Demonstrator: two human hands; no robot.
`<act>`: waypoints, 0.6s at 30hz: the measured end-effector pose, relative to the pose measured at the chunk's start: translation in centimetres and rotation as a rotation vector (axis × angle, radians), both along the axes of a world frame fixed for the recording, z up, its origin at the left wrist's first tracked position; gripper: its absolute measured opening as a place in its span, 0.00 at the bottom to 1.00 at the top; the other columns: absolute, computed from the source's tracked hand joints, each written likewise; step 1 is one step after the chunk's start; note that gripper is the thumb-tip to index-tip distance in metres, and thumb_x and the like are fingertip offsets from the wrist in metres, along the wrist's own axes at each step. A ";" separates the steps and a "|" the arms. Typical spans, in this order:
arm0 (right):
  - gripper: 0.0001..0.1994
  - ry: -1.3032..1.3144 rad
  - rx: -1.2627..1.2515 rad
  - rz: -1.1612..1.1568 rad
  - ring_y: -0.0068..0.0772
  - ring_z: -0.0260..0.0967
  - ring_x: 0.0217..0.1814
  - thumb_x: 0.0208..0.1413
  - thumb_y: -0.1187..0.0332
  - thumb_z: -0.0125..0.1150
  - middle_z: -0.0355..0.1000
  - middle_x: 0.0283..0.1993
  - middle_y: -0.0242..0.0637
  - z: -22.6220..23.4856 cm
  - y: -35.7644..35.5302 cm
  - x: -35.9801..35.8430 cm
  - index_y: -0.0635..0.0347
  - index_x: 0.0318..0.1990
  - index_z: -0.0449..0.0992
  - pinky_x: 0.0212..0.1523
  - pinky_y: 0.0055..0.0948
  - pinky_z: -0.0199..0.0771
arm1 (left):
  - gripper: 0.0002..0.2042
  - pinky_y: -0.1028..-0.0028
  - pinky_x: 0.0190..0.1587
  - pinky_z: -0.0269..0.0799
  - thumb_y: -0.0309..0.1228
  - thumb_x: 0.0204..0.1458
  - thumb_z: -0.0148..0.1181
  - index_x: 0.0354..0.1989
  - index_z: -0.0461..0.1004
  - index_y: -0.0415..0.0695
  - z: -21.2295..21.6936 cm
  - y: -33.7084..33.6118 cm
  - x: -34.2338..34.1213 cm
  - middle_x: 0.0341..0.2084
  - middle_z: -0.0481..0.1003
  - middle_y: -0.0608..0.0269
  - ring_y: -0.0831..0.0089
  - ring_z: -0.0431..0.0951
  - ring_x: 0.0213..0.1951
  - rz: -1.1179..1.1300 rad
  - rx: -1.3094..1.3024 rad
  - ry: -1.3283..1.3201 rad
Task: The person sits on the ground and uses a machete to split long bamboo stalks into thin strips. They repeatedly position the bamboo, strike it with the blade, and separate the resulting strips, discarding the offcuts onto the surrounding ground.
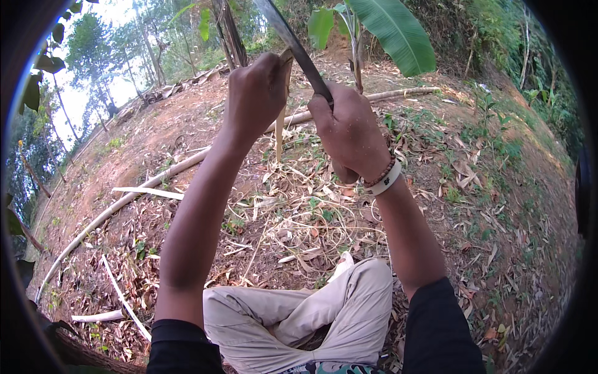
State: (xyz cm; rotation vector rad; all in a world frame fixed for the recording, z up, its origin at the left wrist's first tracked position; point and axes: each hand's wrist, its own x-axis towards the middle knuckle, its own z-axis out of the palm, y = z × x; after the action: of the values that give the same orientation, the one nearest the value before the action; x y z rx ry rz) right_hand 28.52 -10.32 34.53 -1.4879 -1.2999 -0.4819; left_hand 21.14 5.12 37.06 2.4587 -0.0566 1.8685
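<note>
Both my hands are raised at the upper middle of the head view. My left hand [254,93] is closed round the upper part of a thin, pale split bamboo strip [280,134], which hangs down between my arms. My right hand [354,128] grips the handle of a machete [293,47]. Its long grey blade slants up and left, out past the top edge, close beside the upper end of the strip. Whether blade and strip touch, I cannot tell. The butt of the handle shows below my right fist.
I sit cross-legged in beige trousers [299,315]. Curly shavings [324,218] and dry leaves cover the ground before me. A long pole [171,169] lies across the slope. Cut pale pieces [98,316] lie at left. Beyond stand a banana plant [398,37] and a thin trunk [230,34].
</note>
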 end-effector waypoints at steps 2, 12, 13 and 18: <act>0.15 0.156 -0.059 0.132 0.52 0.73 0.24 0.56 0.64 0.51 0.71 0.21 0.53 0.0 0.2 0.2 0.72 0.30 0.72 0.30 0.44 0.73 | 0.05 0.70 0.23 0.69 0.27 0.54 0.62 0.29 0.75 0.40 -0.3 0.2 -0.3 0.17 0.76 0.55 0.70 0.78 0.18 0.048 0.022 -0.009; 0.15 0.082 -0.123 -0.058 0.54 0.74 0.27 0.57 0.64 0.52 0.72 0.23 0.55 0.1 -1.5 1.4 0.72 0.31 0.72 0.31 0.44 0.73 | 0.13 0.74 0.33 0.79 0.42 0.57 0.61 0.43 0.81 0.49 5.0 -0.1 -4.0 0.29 0.83 0.61 0.73 0.84 0.29 0.108 0.053 0.137; 0.15 0.071 -0.100 -0.036 0.54 0.73 0.26 0.57 0.64 0.52 0.72 0.22 0.55 0.0 -1.2 1.4 0.72 0.30 0.72 0.30 0.44 0.73 | 0.10 0.76 0.33 0.78 0.40 0.62 0.54 0.42 0.80 0.51 8.2 -0.6 -5.7 0.29 0.82 0.61 0.74 0.84 0.30 0.366 0.096 0.049; 0.15 0.093 -0.138 0.013 0.52 0.73 0.24 0.57 0.65 0.51 0.71 0.20 0.52 -0.4 -1.4 0.5 0.72 0.29 0.72 0.28 0.43 0.72 | 0.15 0.74 0.42 0.76 0.39 0.64 0.48 0.54 0.71 0.48 16.6 0.9 -1.4 0.46 0.73 0.58 0.71 0.79 0.41 0.449 0.197 0.169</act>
State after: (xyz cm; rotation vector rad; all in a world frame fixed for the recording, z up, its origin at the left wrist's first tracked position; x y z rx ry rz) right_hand 29.03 -11.68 34.15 -1.5961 -1.2901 -0.3159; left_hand 19.74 5.99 53.63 2.9539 0.3661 1.8654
